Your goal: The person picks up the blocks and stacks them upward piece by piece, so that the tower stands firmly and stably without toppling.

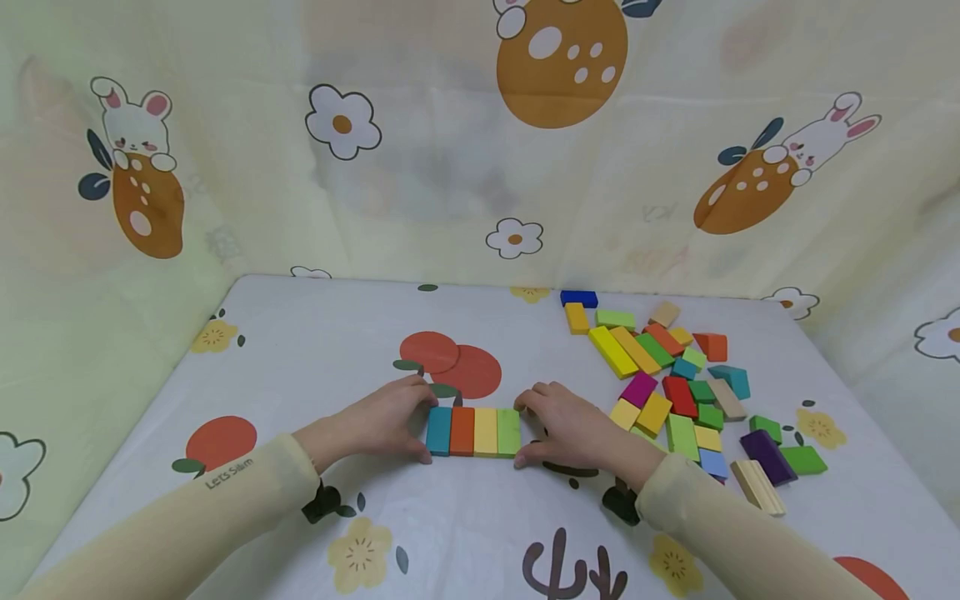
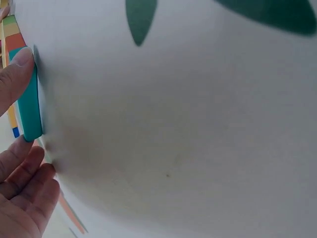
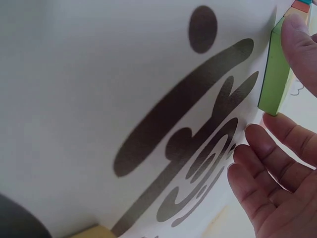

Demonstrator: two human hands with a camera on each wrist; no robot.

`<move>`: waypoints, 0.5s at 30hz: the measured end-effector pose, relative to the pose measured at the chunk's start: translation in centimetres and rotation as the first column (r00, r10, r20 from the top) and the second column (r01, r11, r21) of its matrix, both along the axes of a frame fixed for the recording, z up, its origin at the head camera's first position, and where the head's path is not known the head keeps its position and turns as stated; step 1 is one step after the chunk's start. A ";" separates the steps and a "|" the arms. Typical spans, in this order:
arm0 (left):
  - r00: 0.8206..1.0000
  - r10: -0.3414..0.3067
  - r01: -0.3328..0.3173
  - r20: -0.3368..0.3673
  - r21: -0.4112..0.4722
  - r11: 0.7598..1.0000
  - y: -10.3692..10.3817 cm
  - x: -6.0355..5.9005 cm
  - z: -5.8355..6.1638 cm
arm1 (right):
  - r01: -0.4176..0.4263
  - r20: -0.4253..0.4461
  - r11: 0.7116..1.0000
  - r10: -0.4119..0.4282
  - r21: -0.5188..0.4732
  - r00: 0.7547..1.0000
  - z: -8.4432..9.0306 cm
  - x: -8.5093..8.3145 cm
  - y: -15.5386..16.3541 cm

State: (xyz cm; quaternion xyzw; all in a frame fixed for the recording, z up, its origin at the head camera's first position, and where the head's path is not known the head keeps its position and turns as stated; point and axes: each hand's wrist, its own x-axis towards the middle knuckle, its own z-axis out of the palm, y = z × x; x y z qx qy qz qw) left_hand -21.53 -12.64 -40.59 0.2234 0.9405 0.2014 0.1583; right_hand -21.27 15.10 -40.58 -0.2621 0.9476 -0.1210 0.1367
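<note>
1. You are pressing your left hand (image 1: 382, 423) against the left end of a short row of four blocks lying flat on the surface (image 1: 315, 350), in the lower middle of the head view.
2. That row is running left to right: a teal block (image 1: 438, 430), an orange block (image 1: 462, 430), a yellow block (image 1: 485, 431) and a green block (image 1: 508, 431), all touching side by side.
3. Your left fingers are curling around the teal block's outer edge; in the left wrist view, at the upper left of the frame, the thumb is lying on the teal block (image 2: 29, 99) and the other fingers (image 2: 25, 188) are sitting just below it.
4. You are setting your right hand (image 1: 570, 429) against the right end of the row, fingers bent around the green block's outer edge.
5. In the right wrist view, at the upper right of the frame, the thumb is resting on the green block (image 3: 274, 79), with the remaining fingers (image 3: 267, 163) spread loosely beneath it.
6. A loose pile of coloured blocks (image 1: 675, 383) is lying to the right of centre in the head view, apart from the row; no box or tray is holding them, and they are sitting straight on the printed cloth.
7. A dark blue block (image 1: 579, 297) is lying at the pile's far edge, and a pale wooden block (image 1: 757, 486) at its near edge, beside a purple block (image 1: 767, 456).
</note>
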 end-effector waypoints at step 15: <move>1.000 0.006 -0.006 0.005 0.008 1.000 0.0 0.0 -0.1 | 0.027 0.002 1.000 -0.027 0.013 1.000 -0.1 0.1 -0.2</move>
